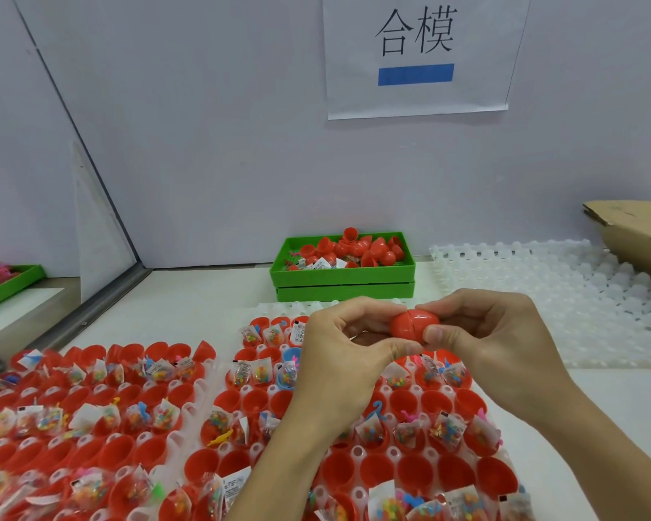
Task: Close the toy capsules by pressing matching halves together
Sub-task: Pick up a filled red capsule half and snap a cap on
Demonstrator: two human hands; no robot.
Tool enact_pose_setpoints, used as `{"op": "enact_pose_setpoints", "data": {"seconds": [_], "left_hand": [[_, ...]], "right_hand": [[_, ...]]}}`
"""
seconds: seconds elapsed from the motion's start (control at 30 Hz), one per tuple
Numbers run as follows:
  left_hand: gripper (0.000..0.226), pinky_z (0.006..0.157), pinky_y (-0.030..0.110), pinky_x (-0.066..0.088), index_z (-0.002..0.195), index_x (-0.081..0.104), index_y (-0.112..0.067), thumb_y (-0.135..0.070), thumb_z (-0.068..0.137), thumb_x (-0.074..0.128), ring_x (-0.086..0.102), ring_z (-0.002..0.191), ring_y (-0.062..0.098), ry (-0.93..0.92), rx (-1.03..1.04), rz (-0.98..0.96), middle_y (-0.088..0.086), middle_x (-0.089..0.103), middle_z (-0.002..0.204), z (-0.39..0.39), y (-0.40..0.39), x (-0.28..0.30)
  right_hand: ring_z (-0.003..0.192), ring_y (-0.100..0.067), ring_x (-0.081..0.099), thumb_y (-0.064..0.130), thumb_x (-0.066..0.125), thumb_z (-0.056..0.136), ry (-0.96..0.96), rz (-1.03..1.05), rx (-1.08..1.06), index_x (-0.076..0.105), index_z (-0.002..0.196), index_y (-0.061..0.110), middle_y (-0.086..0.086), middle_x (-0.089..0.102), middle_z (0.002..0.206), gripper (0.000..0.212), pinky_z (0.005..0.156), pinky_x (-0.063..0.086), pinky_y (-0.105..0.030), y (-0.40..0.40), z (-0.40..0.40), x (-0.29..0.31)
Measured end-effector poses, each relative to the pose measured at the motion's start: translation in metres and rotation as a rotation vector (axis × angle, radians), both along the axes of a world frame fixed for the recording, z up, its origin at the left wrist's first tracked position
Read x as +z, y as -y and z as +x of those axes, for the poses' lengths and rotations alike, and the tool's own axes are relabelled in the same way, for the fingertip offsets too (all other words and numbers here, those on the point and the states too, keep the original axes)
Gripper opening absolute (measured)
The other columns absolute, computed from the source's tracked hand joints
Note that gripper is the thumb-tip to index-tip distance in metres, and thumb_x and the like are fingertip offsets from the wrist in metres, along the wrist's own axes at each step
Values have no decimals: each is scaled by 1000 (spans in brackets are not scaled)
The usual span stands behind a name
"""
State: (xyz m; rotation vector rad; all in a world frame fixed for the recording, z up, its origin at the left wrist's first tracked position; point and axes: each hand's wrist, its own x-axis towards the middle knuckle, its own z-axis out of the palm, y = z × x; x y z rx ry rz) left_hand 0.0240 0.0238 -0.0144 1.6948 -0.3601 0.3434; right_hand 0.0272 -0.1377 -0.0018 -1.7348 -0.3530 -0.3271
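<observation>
Sign [416, 54] on the wall at 12 o'clock reads 合模 over a blue bar. Dead center, the red capsule [414, 326] sits pinched between both hands: left hand [339, 355] fingers curled on its left half, right hand [493, 332] on the other. The packet labels in the trays [358, 451] at 6 o'clock are too blurry to read. Green bin [344, 278] of red halves sits behind.

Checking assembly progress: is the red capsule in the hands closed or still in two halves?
Closed, or nearly: the red capsule shows both halves meeting at a seam, pinched between left hand and right hand. Full snap: cannot tell.
</observation>
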Motion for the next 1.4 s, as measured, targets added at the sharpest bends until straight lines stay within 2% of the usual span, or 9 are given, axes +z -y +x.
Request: {"op": "enact_pose_setpoints", "data": {"seconds": [0.23, 0.6, 0.77, 0.9, 1.1, 1.23, 1.4], "left_hand": [[31, 67, 12, 54, 86, 76, -23, -3, 65, 87, 73, 74, 4, -10, 18, -18, -12, 76, 78, 0, 1, 0], [30, 67, 15, 55, 83, 76, -23, -2, 64, 88, 73, 75, 6, -36, 43, 18, -11, 76, 78, 1, -1, 0], [26, 68, 16, 56, 80, 76, -27, -9, 66, 88, 72, 76, 6, -59, 84, 51, -12, 75, 78, 2, 0, -2], [23, 68, 18, 56, 79, 75, -28, -10, 68, 87, 72, 74, 8, -75, 78, 29, -10, 75, 77, 3, -2, -1], [22, 72, 23, 58, 81, 75, -26, -13, 67, 87, 73, 77, 11, -89, 28, 12, -6, 76, 80, 3, -4, 0], [26, 69, 16, 56, 86, 75, -20, -12, 65, 88, 73, 75, 7, -72, 12, 31, -9, 76, 80, 2, -4, 0], [30, 67, 12, 54, 85, 75, -26, -7, 66, 87, 72, 75, 2, -51, -5, 34, -14, 75, 80, 2, -5, 0]], "right_hand": [[66, -13, 73, -7, 77, 74, -12, -7, -4, 74, 73, 21, 4, 75, 70, 28, 61, 57, -17, 0, -1, 0], [65, -15, 73, -8, 78, 73, 6, -63, 21, 75, 71, 25, 0, 76, 71, 33, 63, 59, -21, 3, -3, 0], [57, -16, 72, -6, 72, 81, -12, -139, 15, 75, 77, 12, -2, 73, 64, 19, 57, 56, -19, -1, 2, -6], [60, -21, 72, -7, 70, 82, -52, -66, 48, 74, 79, 8, -7, 73, 66, 16, 60, 59, -23, 0, 3, -7], [60, -21, 72, -9, 72, 79, -80, -35, 71, 75, 78, 9, -7, 74, 67, 19, 59, 57, -20, 2, 2, -3], [57, -21, 72, -11, 72, 78, -90, -26, 40, 75, 75, 9, -8, 73, 64, 20, 57, 56, -19, 2, 4, -5], [58, -19, 72, -9, 74, 78, -89, -45, 42, 76, 75, 12, -6, 74, 66, 22, 57, 56, -17, 1, 3, -4]]}}
